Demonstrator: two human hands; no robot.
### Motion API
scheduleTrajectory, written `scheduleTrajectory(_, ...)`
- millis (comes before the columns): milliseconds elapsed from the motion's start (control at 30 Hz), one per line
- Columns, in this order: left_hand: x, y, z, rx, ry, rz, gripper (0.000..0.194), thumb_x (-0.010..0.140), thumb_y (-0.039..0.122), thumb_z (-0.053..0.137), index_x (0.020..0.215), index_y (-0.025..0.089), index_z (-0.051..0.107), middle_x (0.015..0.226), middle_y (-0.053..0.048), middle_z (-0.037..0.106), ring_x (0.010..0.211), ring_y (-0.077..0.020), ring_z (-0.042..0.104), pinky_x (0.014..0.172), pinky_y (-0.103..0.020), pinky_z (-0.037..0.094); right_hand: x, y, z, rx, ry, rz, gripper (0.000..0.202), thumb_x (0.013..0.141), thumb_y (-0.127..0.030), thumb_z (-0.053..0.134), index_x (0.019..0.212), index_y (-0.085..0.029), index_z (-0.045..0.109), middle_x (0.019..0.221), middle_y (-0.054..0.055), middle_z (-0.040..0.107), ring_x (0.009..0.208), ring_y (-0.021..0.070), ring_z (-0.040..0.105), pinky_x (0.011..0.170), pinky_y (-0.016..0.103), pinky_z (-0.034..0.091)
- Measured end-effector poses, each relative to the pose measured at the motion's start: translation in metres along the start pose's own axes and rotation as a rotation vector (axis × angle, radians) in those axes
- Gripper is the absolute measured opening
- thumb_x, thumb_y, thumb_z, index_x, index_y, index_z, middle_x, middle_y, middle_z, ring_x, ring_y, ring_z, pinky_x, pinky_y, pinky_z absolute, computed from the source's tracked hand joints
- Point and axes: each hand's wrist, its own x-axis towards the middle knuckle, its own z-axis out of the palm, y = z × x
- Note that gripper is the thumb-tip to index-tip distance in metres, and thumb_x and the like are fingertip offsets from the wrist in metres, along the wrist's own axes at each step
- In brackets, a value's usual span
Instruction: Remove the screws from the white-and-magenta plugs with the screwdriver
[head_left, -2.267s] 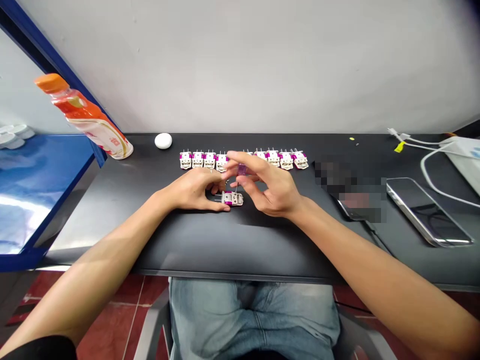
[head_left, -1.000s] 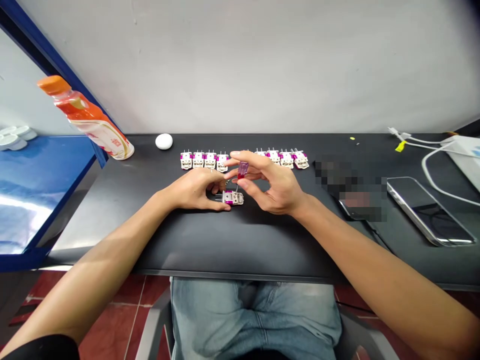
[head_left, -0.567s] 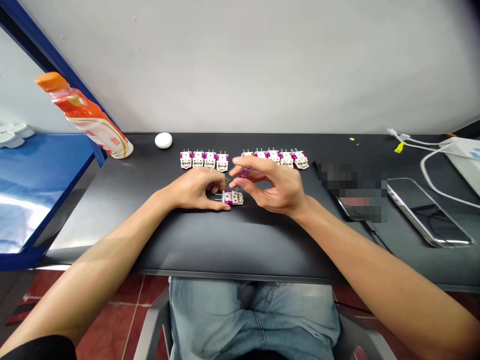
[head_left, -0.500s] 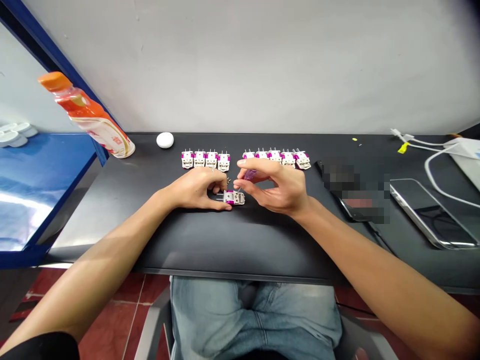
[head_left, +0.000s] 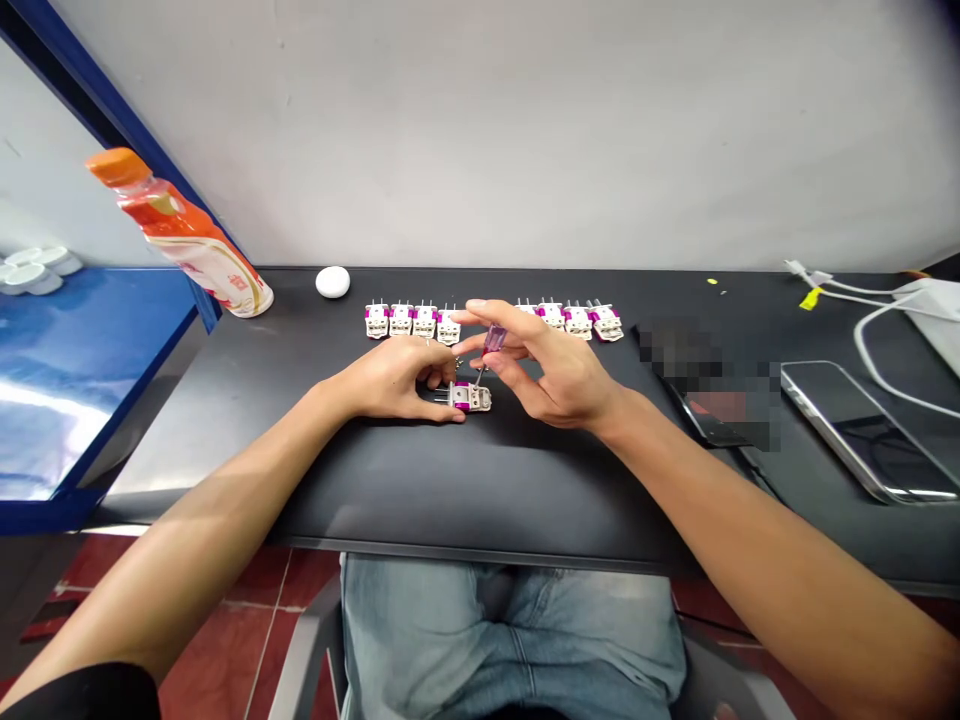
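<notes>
My left hand [head_left: 401,380] pinches a small white-and-purple plug insert [head_left: 471,398] with metal pins, lying flat on the black table. Its pins point left, toward my palm. A short screwdriver [head_left: 493,340] with a clear purple handle is held in the fingers of my right hand [head_left: 559,370]. The screwdriver leans, its tip down at the top of the plug insert. A few tiny brass-coloured screws [head_left: 459,363] lie just behind the insert, partly hidden by my fingers. Behind my hands stand a left row of plug inserts [head_left: 400,320] and a right row [head_left: 577,320], partly covered by my right hand.
An orange-capped bottle [head_left: 195,235] stands at the back left, near a white rounded object [head_left: 332,282]. To the right lie a dark blurred-out object [head_left: 697,390], a phone [head_left: 870,430] and white cables [head_left: 862,330]. The table's front edge [head_left: 480,558] runs above my lap.
My right hand's fingers have shifted and extended to the left around the screwdriver, whose handle and shaft now show more. My left hand and the plug insert stay in place.
</notes>
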Motion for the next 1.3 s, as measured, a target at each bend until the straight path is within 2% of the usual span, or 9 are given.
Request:
scheduleTrajectory(133, 0.000, 0.000, 0.000, 0.023, 0.013, 0.007, 0.044, 0.089, 0.054, 0.092, 0.083, 0.022, 0.061, 0.079, 0.002, 0.067, 0.073, -0.0168, 0.061, 0.071, -0.030, 0.044, 0.000, -0.001, 0.000, -0.144, 0.163, -0.083, 0.059, 0.109, -0.023, 0.081, 0.164, -0.035, 0.063, 0.115, 0.000, 0.091, 0.075, 0.0150, 0.085, 0.072, 0.026, 0.073)
scheduleTrajectory(200, 0.000, 0.000, 0.000, 0.018, 0.015, 0.008, 0.045, 0.088, 0.054, 0.092, 0.083, 0.023, 0.061, 0.079, 0.002, 0.067, 0.073, -0.0170, 0.061, 0.071, -0.030, 0.044, -0.001, -0.001, 0.000, -0.121, 0.116, -0.086, 0.061, 0.112, -0.027, 0.078, 0.169, -0.036, 0.058, 0.127, 0.002, 0.090, 0.079, 0.0151, 0.086, 0.073, 0.026, 0.074)
scheduleTrajectory(300, 0.000, -0.001, 0.000, 0.006, 0.019, 0.013, 0.044, 0.088, 0.055, 0.092, 0.084, 0.022, 0.062, 0.080, 0.001, 0.068, 0.073, -0.0174, 0.062, 0.071, -0.030, 0.045, -0.001, 0.000, -0.001, -0.025, -0.007, -0.032, 0.063, 0.119, -0.022, 0.060, 0.179, -0.036, 0.045, 0.152, 0.007, 0.082, 0.103, 0.0178, 0.091, 0.091, 0.031, 0.077)
scheduleTrajectory(467, 0.000, -0.001, 0.000, 0.036, 0.015, 0.018, 0.047, 0.089, 0.056, 0.092, 0.082, 0.022, 0.060, 0.077, 0.002, 0.066, 0.071, -0.0163, 0.060, 0.069, -0.030, 0.043, 0.000, 0.000, 0.000, -0.109, 0.135, -0.117, 0.067, 0.107, -0.023, 0.084, 0.168, -0.039, 0.060, 0.115, -0.002, 0.090, 0.085, 0.0170, 0.088, 0.079, 0.027, 0.075)
scheduleTrajectory(633, 0.000, 0.000, 0.000, 0.025, 0.014, 0.014, 0.044, 0.089, 0.056, 0.091, 0.085, 0.022, 0.063, 0.081, 0.001, 0.068, 0.073, -0.0171, 0.062, 0.070, -0.030, 0.044, 0.001, -0.001, 0.001, 0.013, 0.006, -0.027, 0.062, 0.118, -0.020, 0.063, 0.177, -0.034, 0.049, 0.146, 0.007, 0.084, 0.101, 0.0168, 0.091, 0.092, 0.030, 0.077)
scheduleTrajectory(800, 0.001, -0.001, 0.000, 0.034, 0.014, 0.014, 0.045, 0.090, 0.058, 0.091, 0.085, 0.022, 0.063, 0.080, 0.001, 0.068, 0.073, -0.0175, 0.062, 0.071, -0.030, 0.045, 0.000, -0.004, 0.005, -0.137, 0.207, -0.054, 0.055, 0.106, -0.025, 0.086, 0.157, -0.036, 0.069, 0.115, -0.002, 0.091, 0.073, 0.0143, 0.085, 0.071, 0.025, 0.074)
scheduleTrajectory(1000, 0.001, -0.001, 0.000, 0.022, 0.016, 0.018, 0.045, 0.090, 0.058, 0.090, 0.085, 0.022, 0.063, 0.080, 0.001, 0.068, 0.072, -0.0172, 0.062, 0.071, -0.030, 0.045, 0.000, -0.002, 0.000, 0.051, -0.023, 0.056, 0.053, 0.119, -0.026, 0.064, 0.170, -0.033, 0.053, 0.140, 0.006, 0.085, 0.095, 0.0158, 0.091, 0.087, 0.028, 0.077)
scheduleTrajectory(1133, 0.000, -0.003, 0.002, 0.042, 0.001, 0.030, 0.042, 0.091, 0.056, 0.089, 0.087, 0.023, 0.064, 0.081, 0.001, 0.067, 0.073, -0.0173, 0.062, 0.072, -0.031, 0.045, 0.000, -0.005, 0.002, 0.057, 0.054, 0.068, 0.045, 0.113, -0.018, 0.073, 0.155, -0.031, 0.065, 0.124, 0.001, 0.087, 0.088, 0.0146, 0.091, 0.079, 0.022, 0.075)
scheduleTrajectory(1300, 0.000, -0.003, 0.003, 0.066, 0.004, 0.017, 0.041, 0.091, 0.056, 0.088, 0.087, 0.023, 0.064, 0.079, 0.002, 0.065, 0.071, -0.0169, 0.060, 0.070, -0.031, 0.044, 0.000, -0.009, 0.011, -0.030, 0.145, 0.027, 0.038, 0.109, -0.015, 0.079, 0.144, -0.026, 0.069, 0.124, 0.003, 0.088, 0.080, 0.0136, 0.089, 0.070, 0.019, 0.073)
